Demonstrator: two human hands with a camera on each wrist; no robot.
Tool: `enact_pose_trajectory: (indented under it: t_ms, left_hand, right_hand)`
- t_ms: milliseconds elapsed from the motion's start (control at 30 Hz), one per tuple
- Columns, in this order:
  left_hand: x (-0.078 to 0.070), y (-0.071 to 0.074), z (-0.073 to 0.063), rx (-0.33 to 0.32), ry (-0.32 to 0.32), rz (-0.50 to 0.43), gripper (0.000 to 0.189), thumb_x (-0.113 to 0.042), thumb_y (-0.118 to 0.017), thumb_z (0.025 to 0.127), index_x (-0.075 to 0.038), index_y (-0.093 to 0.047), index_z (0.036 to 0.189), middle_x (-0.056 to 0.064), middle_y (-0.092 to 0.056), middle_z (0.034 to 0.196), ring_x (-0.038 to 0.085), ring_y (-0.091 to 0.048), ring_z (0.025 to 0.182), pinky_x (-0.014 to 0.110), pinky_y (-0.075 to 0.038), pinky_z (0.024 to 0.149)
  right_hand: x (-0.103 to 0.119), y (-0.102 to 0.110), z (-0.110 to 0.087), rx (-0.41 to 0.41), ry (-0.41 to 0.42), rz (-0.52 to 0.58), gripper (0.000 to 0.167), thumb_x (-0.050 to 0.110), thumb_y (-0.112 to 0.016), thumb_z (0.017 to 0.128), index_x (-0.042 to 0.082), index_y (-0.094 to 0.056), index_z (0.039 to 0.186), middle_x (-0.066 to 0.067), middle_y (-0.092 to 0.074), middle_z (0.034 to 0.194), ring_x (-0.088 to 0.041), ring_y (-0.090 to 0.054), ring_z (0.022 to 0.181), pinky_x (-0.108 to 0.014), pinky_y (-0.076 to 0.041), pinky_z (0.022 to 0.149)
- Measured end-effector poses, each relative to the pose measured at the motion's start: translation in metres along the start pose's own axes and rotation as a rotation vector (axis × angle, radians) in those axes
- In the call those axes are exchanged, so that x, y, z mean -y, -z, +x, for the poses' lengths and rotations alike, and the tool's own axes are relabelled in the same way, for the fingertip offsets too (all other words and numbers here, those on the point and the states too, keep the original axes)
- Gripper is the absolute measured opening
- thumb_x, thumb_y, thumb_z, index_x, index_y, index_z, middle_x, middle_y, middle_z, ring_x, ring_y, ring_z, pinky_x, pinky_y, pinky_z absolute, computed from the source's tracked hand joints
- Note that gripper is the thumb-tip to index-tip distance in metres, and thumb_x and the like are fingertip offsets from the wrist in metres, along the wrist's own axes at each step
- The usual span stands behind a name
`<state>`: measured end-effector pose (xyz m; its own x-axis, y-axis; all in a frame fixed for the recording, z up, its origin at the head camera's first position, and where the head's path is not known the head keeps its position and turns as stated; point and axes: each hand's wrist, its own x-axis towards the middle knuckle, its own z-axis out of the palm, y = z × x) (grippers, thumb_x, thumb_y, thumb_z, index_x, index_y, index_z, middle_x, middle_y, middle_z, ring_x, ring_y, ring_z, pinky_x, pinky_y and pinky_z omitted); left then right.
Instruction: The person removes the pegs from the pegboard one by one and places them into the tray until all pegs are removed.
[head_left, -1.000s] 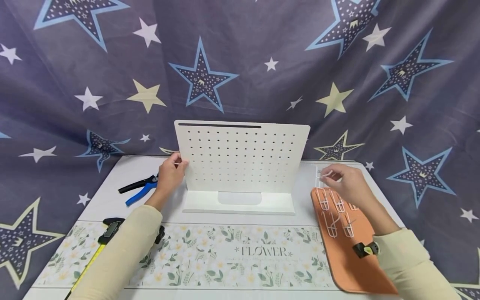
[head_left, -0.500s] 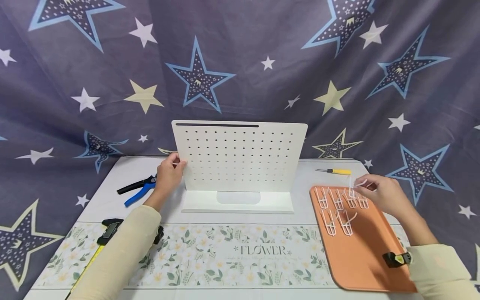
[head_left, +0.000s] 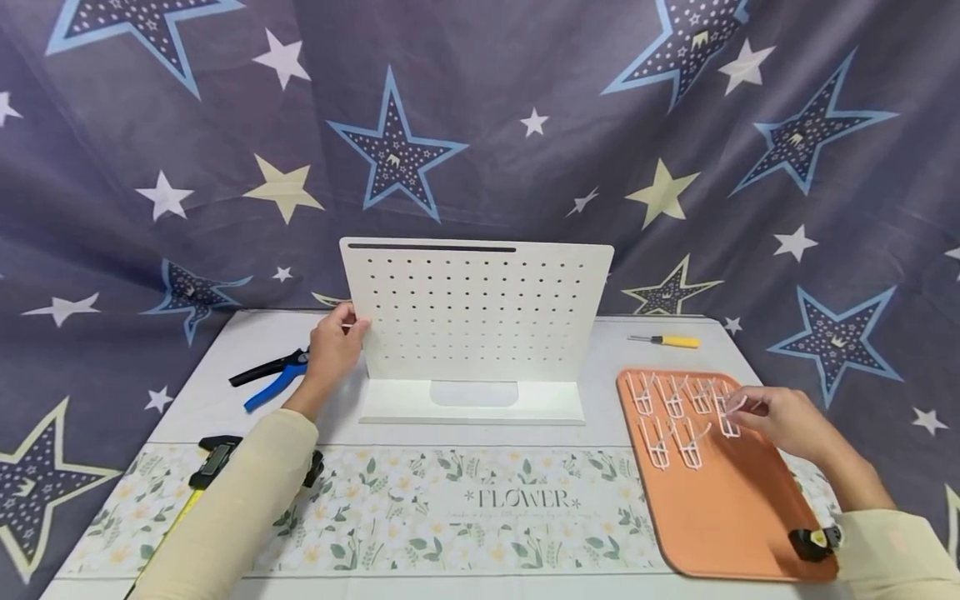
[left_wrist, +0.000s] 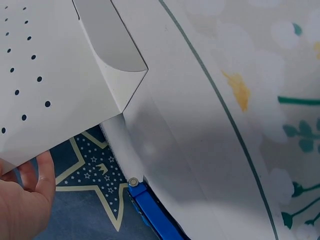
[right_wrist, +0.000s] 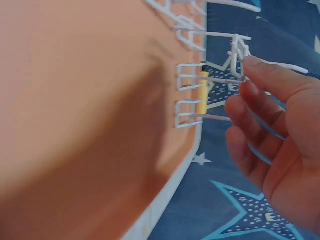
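Note:
A white pegboard stand [head_left: 472, 368] with rows of small holes stands upright on the table. My left hand [head_left: 333, 352] grips its left edge, fingertips partly hidden behind the panel. In the left wrist view, curled fingers [left_wrist: 46, 175] show at the panel's edge. Over the far right part of an orange tray [head_left: 735, 525], my right hand [head_left: 791, 423] pinches a white wire hook [right_wrist: 235, 59] between thumb and fingertips. Several similar hooks [head_left: 657, 454] lie in two rows on the tray, close to the held one.
A yellow-handled screwdriver [head_left: 678, 342] lies behind the tray. Blue-and-black pliers [head_left: 279, 385] rest left of the stand. Beside the left sleeve are a digital caliper [head_left: 216, 462] and a yellow tape [head_left: 183, 512]. A star-patterned curtain [head_left: 480, 125] hangs behind the table.
My right hand has moved right and then down toward the tray with the wire hook, uncovering the screwdriver. The left hand stays on the pegboard stand's edge.

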<state>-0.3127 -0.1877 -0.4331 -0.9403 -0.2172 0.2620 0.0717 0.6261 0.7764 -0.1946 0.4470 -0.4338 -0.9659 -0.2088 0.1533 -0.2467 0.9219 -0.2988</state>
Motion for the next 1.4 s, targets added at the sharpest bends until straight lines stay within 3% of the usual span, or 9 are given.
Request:
enact_pose_trajectory:
  t_ms: [333,500,833,933,1033,1200,1400]
  left_hand:
    - [-0.004,-0.001,0.000,0.006,0.003,0.003,0.019,-0.020,-0.060,0.103,-0.008,-0.066,0.116,0.016,-0.072,0.108,0.022,-0.063,0.076,0.026,-0.047,0.064]
    - [-0.004,-0.002,0.000,0.012,0.005,0.002,0.019,-0.020,-0.060,0.103,-0.007,-0.065,0.116,0.016,-0.072,0.109,0.023,-0.064,0.077,0.027,-0.047,0.064]
    - [-0.004,0.001,0.001,0.043,0.022,-0.014,0.020,-0.023,-0.059,0.103,-0.008,-0.065,0.115,0.015,-0.071,0.111,0.020,-0.063,0.076,0.025,-0.047,0.064]
    - [-0.005,0.005,0.002,0.075,0.025,-0.007,0.021,-0.025,-0.059,0.104,-0.008,-0.064,0.116,0.015,-0.071,0.112,0.023,-0.066,0.081,0.027,-0.049,0.067]
    - [-0.007,0.012,0.001,0.123,0.022,0.030,0.025,-0.027,-0.058,0.104,-0.008,-0.063,0.120,0.015,-0.070,0.118,0.028,-0.068,0.096,0.035,-0.053,0.079]
    - [-0.015,0.035,-0.006,0.172,0.006,0.048,0.039,-0.025,-0.055,0.104,-0.003,-0.052,0.137,0.020,-0.060,0.136,0.036,-0.060,0.123,0.049,-0.051,0.099]
    - [-0.035,0.068,-0.025,0.159,-0.101,0.073,0.042,-0.021,-0.053,0.104,0.003,-0.048,0.138,0.026,-0.048,0.138,0.041,-0.055,0.125,0.053,-0.048,0.103]
  right_hand:
    - [-0.005,-0.019,-0.011,0.074,0.025,0.035,0.016,0.012,-0.079,0.086,0.025,-0.071,0.082,0.017,-0.066,0.071,0.007,-0.055,0.067,-0.023,-0.047,0.061]
    - [-0.007,-0.027,-0.012,0.101,-0.002,0.032,0.014,0.012,-0.079,0.086,0.023,-0.071,0.084,0.016,-0.066,0.073,0.005,-0.055,0.068,-0.023,-0.047,0.064]
    - [-0.013,-0.034,-0.011,0.105,-0.015,0.017,0.015,0.012,-0.080,0.085,0.025,-0.073,0.085,0.015,-0.065,0.076,0.005,-0.051,0.070,-0.024,-0.047,0.065]
    - [-0.013,-0.033,-0.010,0.110,-0.020,0.009,0.013,0.014,-0.081,0.086,0.025,-0.073,0.087,0.015,-0.065,0.076,0.004,-0.052,0.071,-0.025,-0.048,0.065]
    - [-0.013,-0.028,-0.011,0.108,-0.030,-0.007,0.013,0.014,-0.079,0.086,0.026,-0.074,0.090,0.014,-0.066,0.077,0.002,-0.055,0.071,-0.026,-0.048,0.065]
    - [-0.007,-0.005,-0.009,0.027,-0.036,-0.042,0.012,0.010,-0.076,0.087,0.015,-0.074,0.098,0.006,-0.070,0.078,-0.004,-0.060,0.070,-0.028,-0.049,0.062]
    - [0.025,0.027,0.001,-0.179,-0.039,-0.084,0.017,0.011,-0.077,0.087,0.007,-0.074,0.104,-0.004,-0.073,0.079,-0.015,-0.064,0.069,-0.034,-0.048,0.061]
